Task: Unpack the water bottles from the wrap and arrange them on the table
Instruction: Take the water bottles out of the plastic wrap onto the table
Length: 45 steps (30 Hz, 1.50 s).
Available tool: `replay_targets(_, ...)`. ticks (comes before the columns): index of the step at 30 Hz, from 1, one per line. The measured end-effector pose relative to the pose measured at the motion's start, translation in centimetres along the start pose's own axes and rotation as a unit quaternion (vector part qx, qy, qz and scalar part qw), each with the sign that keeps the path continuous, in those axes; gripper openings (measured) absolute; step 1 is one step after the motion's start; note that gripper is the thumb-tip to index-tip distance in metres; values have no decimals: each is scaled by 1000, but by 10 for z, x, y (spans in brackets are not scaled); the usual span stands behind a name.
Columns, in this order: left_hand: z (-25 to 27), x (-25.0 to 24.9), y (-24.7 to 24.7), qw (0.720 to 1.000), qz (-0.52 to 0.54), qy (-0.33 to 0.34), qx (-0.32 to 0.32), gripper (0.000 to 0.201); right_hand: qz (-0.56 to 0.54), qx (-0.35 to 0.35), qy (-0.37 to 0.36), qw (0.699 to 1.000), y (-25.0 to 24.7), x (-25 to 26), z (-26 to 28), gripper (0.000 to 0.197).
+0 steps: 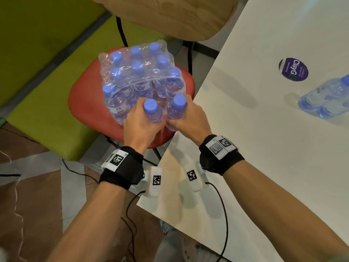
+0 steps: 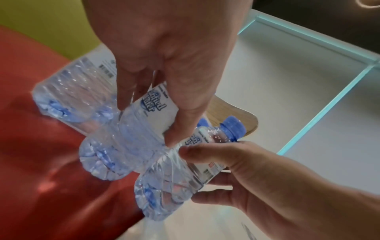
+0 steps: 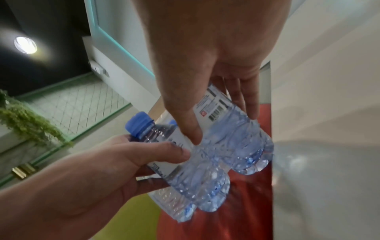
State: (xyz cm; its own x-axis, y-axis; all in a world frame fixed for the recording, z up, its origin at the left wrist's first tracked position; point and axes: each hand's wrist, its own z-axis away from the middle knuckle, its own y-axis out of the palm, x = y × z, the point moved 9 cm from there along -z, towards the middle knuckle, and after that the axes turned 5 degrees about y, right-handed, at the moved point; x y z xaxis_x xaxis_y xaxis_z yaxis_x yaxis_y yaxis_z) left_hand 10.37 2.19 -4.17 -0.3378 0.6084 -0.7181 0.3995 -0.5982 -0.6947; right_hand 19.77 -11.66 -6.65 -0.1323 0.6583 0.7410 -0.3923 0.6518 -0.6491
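I see the white counter [image 1: 264,148] filling the right side, with a round purple sticker [image 1: 293,69] on it and two loose bottles [image 1: 324,99] lying near its far right edge. Left of the counter stands a red stool [image 1: 88,103], and on its seat sits the pack of water bottles [image 1: 139,80], upright, blue caps up, most of it under clear wrap [image 1: 132,72] that is torn open along the near side. A tan chair back [image 1: 170,16] shows beyond the pack, green cushions [image 1: 41,103] to the left.

At the open near edge of the pack, my left hand [image 1: 139,127] has its grip curled round one bottle [image 1: 152,112], thumb and fingers clamped on its body below the cap. My right hand [image 1: 188,120] is clamped the same way on the neighbouring bottle [image 1: 176,108], just beside the counter's edge. The two held bottles touch each other; both wrist views show their ribbed bases over the red seat, though I cannot tell whether they rest on it
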Motion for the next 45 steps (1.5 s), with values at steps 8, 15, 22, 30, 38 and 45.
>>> replay_targets(8,56,-56,64,990,22,48,130,46,-86,-117,136,980,-93,-95,79,49)
replay_targets(15,97,-121,159,959,61,103,258,53,-130,-243,241,930,-162,-197,171,49)
replay_targets(22,133,-179,225,928,81,158,329,58,-135,-312,306,889,-205,-261,231,52)
replay_targets(30,160,-225,293,901,126,177,374,74,-127,-372,335,856,-244,-303,260,58)
replay_targets(38,167,-265,320,881,147,191,407,51,-117,-397,343,843,-262,-322,258,61)
replay_targets(45,168,-268,329,874,147,194,421,56,-118,-409,337,840,-264,-320,257,65)
